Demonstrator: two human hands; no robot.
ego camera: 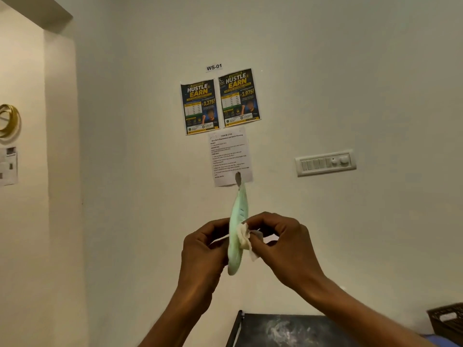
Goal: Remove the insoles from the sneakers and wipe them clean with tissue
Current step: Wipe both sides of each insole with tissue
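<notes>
Insole (238,216): pale green, held up in the air in front of the wall, edge-on to the camera and nearly upright.
Left hand (203,254): fingers and thumb curl round the insole's left side and grip its lower half.
Right hand (283,244): fingers curl and pinch a crumpled white tissue (245,236).
Tissue: pressed against the insole's right face, level with the left hand's fingertips; a loose flap hangs below the right thumb.
Insole against the grip: the longer part rises above both hands, and its tip overlaps the lower edge of the printed sheet (230,156) on the wall; a short rounded end sticks out below the left hand's fingers.
Wall: two dark posters (199,106) side by side above the sheet, a small label (214,67) over them, a switch panel (325,162) to the right.
Below the forearms: a dark tabletop (288,330), its left edge under the hands; a woven basket (447,319) at the picture's right edge.
</notes>
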